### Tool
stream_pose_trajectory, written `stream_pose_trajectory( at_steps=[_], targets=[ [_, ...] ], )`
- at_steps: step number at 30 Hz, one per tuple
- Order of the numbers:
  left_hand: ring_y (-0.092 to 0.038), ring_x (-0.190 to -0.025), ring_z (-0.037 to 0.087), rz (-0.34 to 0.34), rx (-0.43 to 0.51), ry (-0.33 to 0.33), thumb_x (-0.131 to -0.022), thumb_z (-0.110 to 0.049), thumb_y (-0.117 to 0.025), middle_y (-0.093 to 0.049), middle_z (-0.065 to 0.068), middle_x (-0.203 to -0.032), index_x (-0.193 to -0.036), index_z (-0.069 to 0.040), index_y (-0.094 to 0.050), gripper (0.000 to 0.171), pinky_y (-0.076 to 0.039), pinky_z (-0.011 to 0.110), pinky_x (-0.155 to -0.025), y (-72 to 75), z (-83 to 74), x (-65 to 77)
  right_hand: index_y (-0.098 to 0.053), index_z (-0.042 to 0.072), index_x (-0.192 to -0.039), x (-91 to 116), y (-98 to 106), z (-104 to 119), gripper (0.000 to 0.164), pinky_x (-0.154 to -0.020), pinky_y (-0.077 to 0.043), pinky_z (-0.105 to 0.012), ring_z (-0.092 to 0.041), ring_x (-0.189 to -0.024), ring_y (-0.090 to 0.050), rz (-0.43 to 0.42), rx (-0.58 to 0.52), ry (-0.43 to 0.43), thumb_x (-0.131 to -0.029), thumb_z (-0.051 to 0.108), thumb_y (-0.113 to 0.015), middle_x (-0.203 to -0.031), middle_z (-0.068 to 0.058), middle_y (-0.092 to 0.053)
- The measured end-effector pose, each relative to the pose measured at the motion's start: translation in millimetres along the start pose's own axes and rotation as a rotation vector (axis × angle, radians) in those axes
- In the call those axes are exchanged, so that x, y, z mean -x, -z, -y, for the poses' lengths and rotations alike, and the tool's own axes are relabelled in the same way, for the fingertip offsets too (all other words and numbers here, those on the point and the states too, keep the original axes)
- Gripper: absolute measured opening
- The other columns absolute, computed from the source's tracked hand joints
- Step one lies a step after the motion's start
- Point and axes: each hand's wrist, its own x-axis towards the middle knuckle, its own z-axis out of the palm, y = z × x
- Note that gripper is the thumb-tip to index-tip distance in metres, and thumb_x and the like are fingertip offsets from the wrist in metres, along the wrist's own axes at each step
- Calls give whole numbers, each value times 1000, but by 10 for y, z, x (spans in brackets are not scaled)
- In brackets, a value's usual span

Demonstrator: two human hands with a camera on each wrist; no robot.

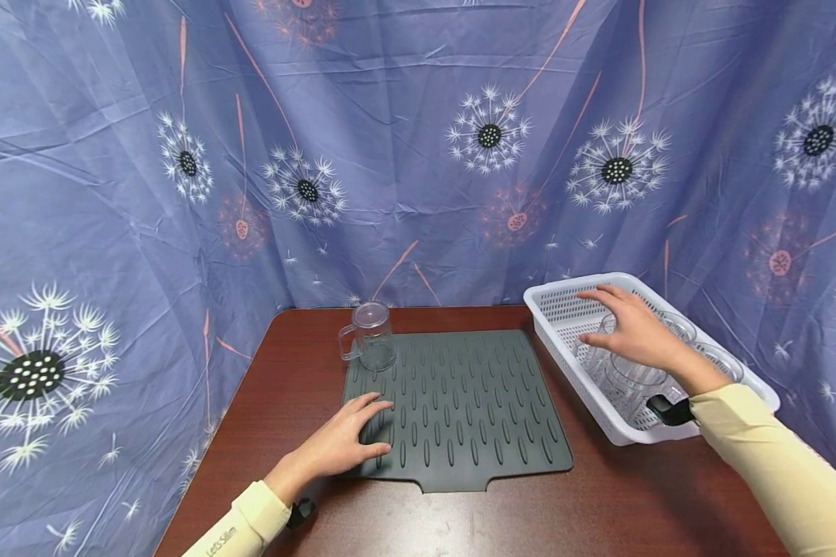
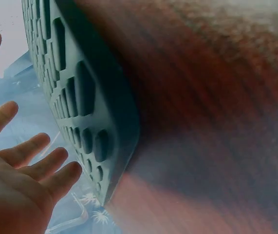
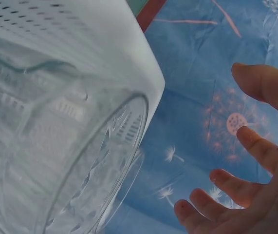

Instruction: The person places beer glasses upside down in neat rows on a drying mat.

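Observation:
A clear glass mug (image 1: 374, 338) stands upside down on the back left corner of the dark grey drying mat (image 1: 460, 402), its handle pointing left. My left hand (image 1: 341, 439) hovers over the mat's front left part, fingers spread and nothing in them. My right hand (image 1: 630, 329) is above the white plastic basket (image 1: 578, 371), thumb and fingers apart and empty. Several clear glass mugs stand in the basket under and beside that hand; one glass mug (image 3: 95, 161) looms large in the right wrist view, its rim facing the fingers.
The brown wooden table (image 1: 272, 387) carries the mat, with the basket at its right side. Behind the table hangs a blue curtain (image 1: 404, 155) with dandelion prints. A dark wrist strap (image 1: 671, 410) shows by the right sleeve.

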Motion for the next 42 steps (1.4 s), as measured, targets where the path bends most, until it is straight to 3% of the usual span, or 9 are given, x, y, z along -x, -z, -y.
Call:
stream_pose_trajectory(
  at_steps=[10,19,35,42],
  targets=[
    [-36,-145,38,73,-27,10,-88,-40,-76,-37,19,-157,-150,-16,-47,72,-42,59,-106,-81,43,56,-53,0,-139,-13,50,-196,72,-103,-28,-74,-59,-130,-39,33,-34,-37,-78,22,-85,-144,-36,-42],
    [-36,-145,37,59,-68,-4,-87,-33,-79,-38,17,-156,-148,-14,-50,70,-45,57,-103,-119,52,66,-53,-1,-138,-15,60,-343,72,-103,-31,-71,-55,-127,-44,36,-5,-40,-78,24,-85,-139,-34,-49],
    [-35,-146,36,41,-86,14,-81,-37,-83,-39,14,-157,-145,-16,-54,73,-42,58,-107,-148,56,92,-51,-5,-140,16,74,-483,73,-103,-35,-69,-55,-127,-45,150,-17,-87,-83,27,-82,-137,-35,-51],
    [-35,-146,40,25,-105,7,-79,-38,-85,-41,14,-156,-144,-15,-56,75,-38,59,-110,-158,55,99,-47,-8,-141,21,34,-540,75,-105,-30,-71,-58,-130,-40,214,-55,-98,-83,25,-81,-139,-39,-47]
  ],
)
